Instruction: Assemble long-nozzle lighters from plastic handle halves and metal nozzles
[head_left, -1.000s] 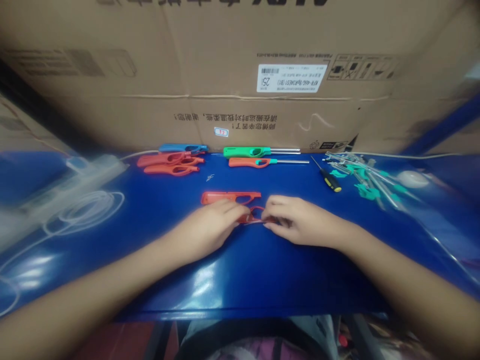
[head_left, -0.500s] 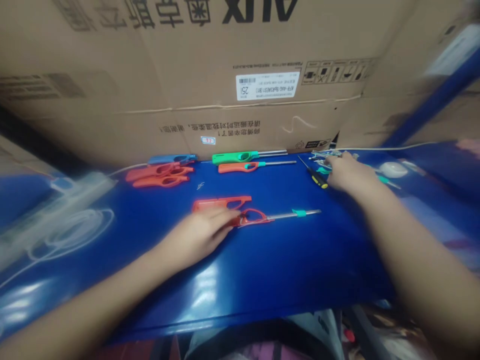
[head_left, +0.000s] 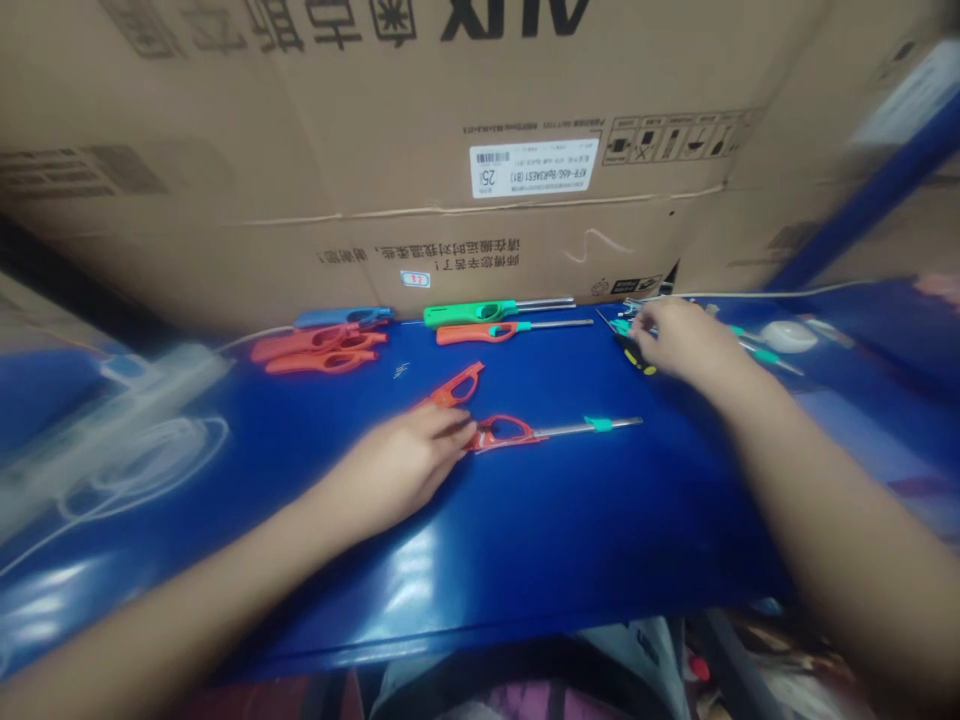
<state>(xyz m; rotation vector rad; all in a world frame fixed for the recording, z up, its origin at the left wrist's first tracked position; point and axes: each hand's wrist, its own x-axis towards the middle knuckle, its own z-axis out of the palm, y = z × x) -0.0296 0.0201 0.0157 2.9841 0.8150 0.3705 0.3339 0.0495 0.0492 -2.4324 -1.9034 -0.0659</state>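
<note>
My left hand (head_left: 409, 455) is closed over the handle end of an opened red lighter (head_left: 517, 432), whose metal tube with a green piece points right. The palm end of this lighter is hidden under the fingers. Beside it, a loose red casing half (head_left: 457, 385) lies tilted, partly behind my hand. My right hand (head_left: 686, 338) is at the back right, fingertips pinched together over a pile of metal tubes and green pieces (head_left: 757, 350). Whatever sits between those fingertips cannot be made out. Just below them lies a black and yellow screwdriver (head_left: 636, 355).
Red and blue lighter casings (head_left: 322, 345) are heaped at the back left. A green lighter (head_left: 469, 314) and an orange lighter (head_left: 476, 332) lie along the cardboard (head_left: 360, 180). Left stand a power strip (head_left: 172, 385) and coiled white cable (head_left: 150, 455). Tiny metal bits (head_left: 401, 370) lie mid-table.
The loose red casing half has swung from level to tilted, its right end now further back and left. My right hand has shifted slightly left over the pile.
</note>
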